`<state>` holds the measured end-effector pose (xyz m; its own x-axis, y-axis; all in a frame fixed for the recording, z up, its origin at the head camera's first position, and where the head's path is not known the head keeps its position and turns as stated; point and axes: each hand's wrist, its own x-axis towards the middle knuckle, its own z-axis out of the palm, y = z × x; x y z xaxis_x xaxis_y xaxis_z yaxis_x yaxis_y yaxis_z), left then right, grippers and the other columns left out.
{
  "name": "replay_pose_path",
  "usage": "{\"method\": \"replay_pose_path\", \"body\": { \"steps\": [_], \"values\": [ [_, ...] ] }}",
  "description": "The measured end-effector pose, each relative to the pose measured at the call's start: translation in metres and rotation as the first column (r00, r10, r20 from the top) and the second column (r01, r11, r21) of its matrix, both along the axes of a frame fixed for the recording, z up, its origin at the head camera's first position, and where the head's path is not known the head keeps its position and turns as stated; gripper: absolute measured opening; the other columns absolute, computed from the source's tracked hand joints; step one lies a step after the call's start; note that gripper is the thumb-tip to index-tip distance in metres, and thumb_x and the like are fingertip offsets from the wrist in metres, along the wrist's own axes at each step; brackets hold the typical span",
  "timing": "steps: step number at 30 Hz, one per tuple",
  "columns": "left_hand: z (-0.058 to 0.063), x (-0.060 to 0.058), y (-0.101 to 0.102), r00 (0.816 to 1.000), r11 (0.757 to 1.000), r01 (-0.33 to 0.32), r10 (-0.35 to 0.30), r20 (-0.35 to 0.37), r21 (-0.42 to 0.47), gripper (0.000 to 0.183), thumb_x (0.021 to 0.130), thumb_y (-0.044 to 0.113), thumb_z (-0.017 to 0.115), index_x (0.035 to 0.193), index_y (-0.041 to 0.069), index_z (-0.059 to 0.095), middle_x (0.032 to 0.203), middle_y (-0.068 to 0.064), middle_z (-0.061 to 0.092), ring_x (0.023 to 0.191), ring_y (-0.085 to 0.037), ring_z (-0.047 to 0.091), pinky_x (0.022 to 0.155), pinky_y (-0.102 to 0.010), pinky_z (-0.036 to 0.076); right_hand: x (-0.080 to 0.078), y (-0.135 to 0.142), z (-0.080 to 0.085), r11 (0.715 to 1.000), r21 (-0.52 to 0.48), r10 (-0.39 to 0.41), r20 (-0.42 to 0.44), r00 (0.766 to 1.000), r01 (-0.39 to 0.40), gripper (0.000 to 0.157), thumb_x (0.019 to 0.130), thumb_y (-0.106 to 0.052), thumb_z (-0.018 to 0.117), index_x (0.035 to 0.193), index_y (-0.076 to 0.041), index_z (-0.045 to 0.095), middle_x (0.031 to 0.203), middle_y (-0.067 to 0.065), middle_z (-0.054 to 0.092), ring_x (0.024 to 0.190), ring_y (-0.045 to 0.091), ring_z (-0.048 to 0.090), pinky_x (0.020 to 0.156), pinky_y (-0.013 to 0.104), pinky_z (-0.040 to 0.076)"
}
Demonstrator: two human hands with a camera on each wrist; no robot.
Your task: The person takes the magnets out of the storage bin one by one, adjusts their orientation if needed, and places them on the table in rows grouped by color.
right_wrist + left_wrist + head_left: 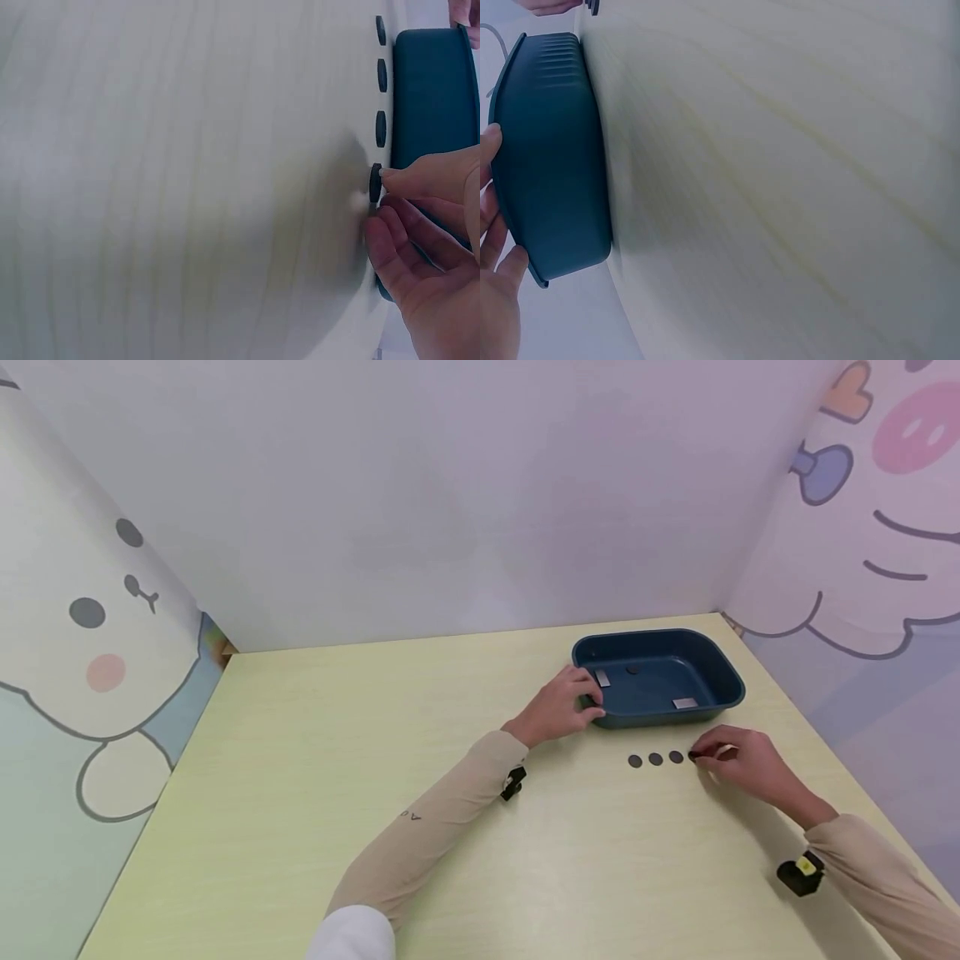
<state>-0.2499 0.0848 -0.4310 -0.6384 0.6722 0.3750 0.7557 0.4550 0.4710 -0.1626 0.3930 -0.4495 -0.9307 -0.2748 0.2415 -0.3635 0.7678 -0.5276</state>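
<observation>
In the head view a dark blue plastic bin point(660, 720) stands at the table's back right. My left hand point(561, 706) grips its rim at the near left corner, with fingers and thumb on the edge. Three flat dark round discs point(656, 759) lie in a row in front of the bin. At the row's right end my right hand point(738, 762) pinches another dark disc point(375, 183) between thumb and finger, low at the tabletop. Inside the bin are a small silvery rectangular piece point(685, 703), a similar piece point(602, 678) and a dark disc point(632, 670).
The pale yellow wooden table point(315, 760) reaches from the near side to a plain white back wall point(450, 510). Side panels with cartoon animals, a left panel point(105, 610) and a right panel point(862, 543), border the table.
</observation>
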Motion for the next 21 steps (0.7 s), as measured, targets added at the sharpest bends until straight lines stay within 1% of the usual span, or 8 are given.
{"method": "replay_pose_path", "body": {
  "steps": [3, 5, 8, 12, 17, 21],
  "values": [
    [0.000, 0.000, 0.000, 1.000, 1.000, 0.001, -0.001, 0.000, 0.002, 0.011, 0.089, 0.026, 0.067, 0.094, 0.016, 0.068, 0.100, 0.004, 0.055, 0.098, -0.011, 0.045, 0.092, -0.017, 0.035, 0.000, 0.002, 0.002, 0.998, -0.050, -0.034, 0.060, 0.998, 0.037, 0.015, 0.075, 0.004, 0.075, 0.086, -0.005, 0.071, 0.081, 0.005, 0.066, 0.068, 0.003, 0.057, 0.059, 0.017, 0.049],
    [0.000, 0.000, 0.000, 1.000, 1.000, 0.001, -0.001, -0.003, 0.000, 0.011, 0.090, 0.026, 0.067, 0.094, 0.016, 0.068, 0.100, 0.004, 0.055, 0.098, -0.011, 0.045, 0.092, -0.017, 0.035, 0.000, 0.004, 0.003, 0.995, -0.089, -0.042, 0.092, 0.995, 0.050, 0.013, 0.078, 0.002, 0.074, 0.089, -0.003, 0.070, 0.083, 0.007, 0.066, 0.070, 0.003, 0.058, 0.060, 0.016, 0.049],
    [0.000, -0.001, 0.000, 1.000, 1.000, 0.000, 0.000, -0.006, -0.001, 0.011, 0.090, 0.026, 0.067, 0.094, 0.016, 0.068, 0.100, 0.004, 0.055, 0.098, -0.011, 0.045, 0.091, -0.018, 0.036, -0.002, 0.007, 0.006, 0.988, -0.148, -0.028, 0.120, 0.992, 0.046, 0.015, 0.080, -0.001, 0.073, 0.094, 0.000, 0.070, 0.086, 0.011, 0.066, 0.072, 0.004, 0.059, 0.063, 0.014, 0.049],
    [0.000, -0.001, 0.000, 1.000, 1.000, 0.000, 0.000, -0.006, -0.002, 0.010, 0.090, 0.025, 0.067, 0.094, 0.016, 0.068, 0.100, 0.004, 0.055, 0.097, -0.011, 0.045, 0.090, -0.018, 0.036, -0.002, 0.009, 0.010, 0.974, -0.224, -0.003, 0.128, 0.992, 0.032, 0.019, 0.081, 0.001, 0.072, 0.099, 0.005, 0.068, 0.090, 0.016, 0.066, 0.074, 0.005, 0.061, 0.065, 0.014, 0.050],
    [-0.001, -0.001, 0.000, 1.000, 1.000, 0.003, -0.003, -0.012, 0.003, 0.010, 0.090, 0.025, 0.067, 0.093, 0.016, 0.068, 0.100, 0.004, 0.055, 0.097, -0.011, 0.045, 0.090, -0.018, 0.036, -0.002, 0.010, 0.018, 0.967, -0.249, -0.011, 0.143, 0.990, 0.047, 0.022, 0.083, -0.002, 0.071, 0.102, 0.007, 0.066, 0.093, 0.015, 0.067, 0.076, 0.003, 0.062, 0.067, 0.014, 0.050],
    [-0.001, -0.001, 0.000, 1.000, 1.000, 0.006, -0.006, -0.018, 0.004, 0.010, 0.090, 0.025, 0.067, 0.093, 0.016, 0.067, 0.099, 0.004, 0.055, 0.097, -0.011, 0.045, 0.091, -0.018, 0.035, -0.002, 0.010, 0.025, 0.962, -0.267, -0.020, 0.167, 0.986, 0.065, 0.024, 0.084, -0.006, 0.071, 0.103, 0.007, 0.066, 0.096, 0.005, 0.068, 0.079, 0.002, 0.063, 0.067, 0.015, 0.050]
  ]
}}
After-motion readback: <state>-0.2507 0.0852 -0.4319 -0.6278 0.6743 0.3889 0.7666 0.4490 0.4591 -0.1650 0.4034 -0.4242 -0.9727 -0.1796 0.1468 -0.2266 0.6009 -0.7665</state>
